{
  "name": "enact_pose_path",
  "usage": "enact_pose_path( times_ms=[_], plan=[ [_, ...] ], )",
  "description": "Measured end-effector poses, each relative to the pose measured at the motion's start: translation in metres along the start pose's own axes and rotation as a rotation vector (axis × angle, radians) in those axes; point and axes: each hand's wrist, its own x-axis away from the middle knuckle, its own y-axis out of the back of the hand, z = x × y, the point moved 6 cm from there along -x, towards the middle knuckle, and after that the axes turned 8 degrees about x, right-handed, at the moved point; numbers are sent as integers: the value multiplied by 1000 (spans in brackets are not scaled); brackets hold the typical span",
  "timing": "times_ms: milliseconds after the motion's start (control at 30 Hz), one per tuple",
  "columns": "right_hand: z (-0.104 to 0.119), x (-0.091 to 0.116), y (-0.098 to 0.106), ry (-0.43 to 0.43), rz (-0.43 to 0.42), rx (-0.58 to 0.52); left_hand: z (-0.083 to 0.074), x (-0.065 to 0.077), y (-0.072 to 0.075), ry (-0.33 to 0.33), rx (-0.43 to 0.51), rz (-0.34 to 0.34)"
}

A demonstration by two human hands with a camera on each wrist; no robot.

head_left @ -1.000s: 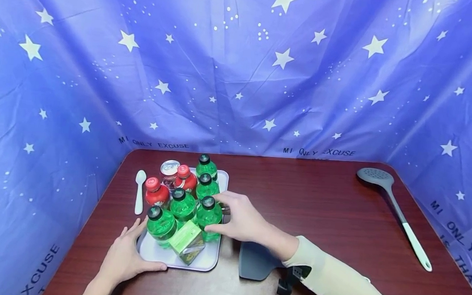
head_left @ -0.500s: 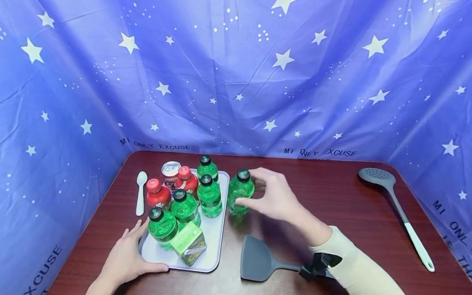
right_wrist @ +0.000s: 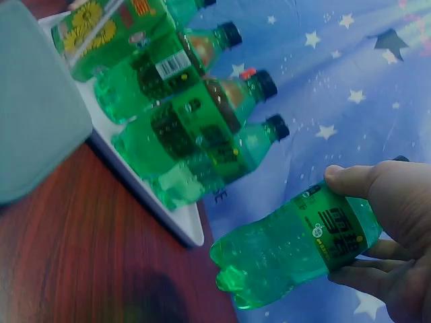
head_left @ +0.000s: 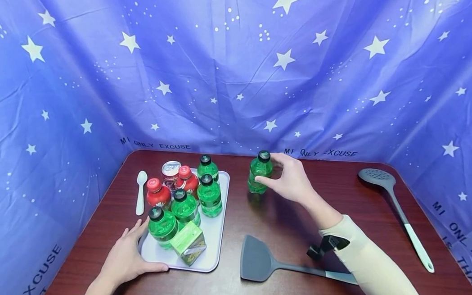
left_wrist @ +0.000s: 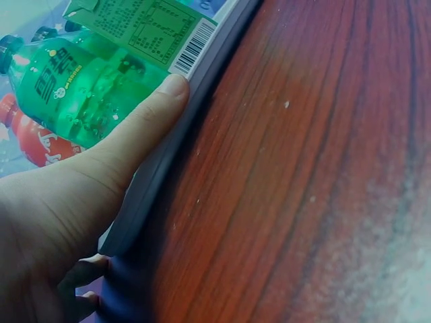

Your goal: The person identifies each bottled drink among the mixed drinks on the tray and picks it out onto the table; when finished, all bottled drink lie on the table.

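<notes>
Item 1: one green bottle (head_left: 260,172), black-capped, upright or nearly so, beyond the right edge of the tray (head_left: 212,254); its base appears clear of the table (head_left: 296,228).

Item 2: right hand (head_left: 292,178), thumb on one side of that bottle's upper part, fingers curled against the other, pinching it.

Item 3: left hand (head_left: 125,256), around the tray's near-left corner; thumb straight along the near rim, fingers spread at the left side (some tips hidden, their hold uncertain).

Step in hand, by judgement: carrying a single bottle apart from the tray. The next move probably calls for a steady lowering, base level, before the grip loosens; the left hand seems to serve as a brace.

Contents of the tray: four green bottles (head_left: 210,198), capped, standing close together; two red bottles (head_left: 158,195) with red caps; one can (head_left: 171,170) behind them; one green carton (head_left: 189,242) at the near side, straw attached. The green bottles appear to hold liquid; the level is hard to read.

Outside it: white spoon (head_left: 140,193), left; grey turner (head_left: 256,259), right.
</notes>
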Motion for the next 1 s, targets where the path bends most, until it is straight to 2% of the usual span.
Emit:
enact_pose_path(
  times_ms=[300, 600, 1000],
  plan=[
    [-27, -11, -11, -72, 3, 32, 1, -2, -2, 16, -12, 19],
    [-48, -20, -22, -136, 2, 71, 1, -1, -1, 12, -9, 7],
    [-55, -21, -28, -159, -18, 78, 3, 0, 0, 10, -19, 5]
  ],
)
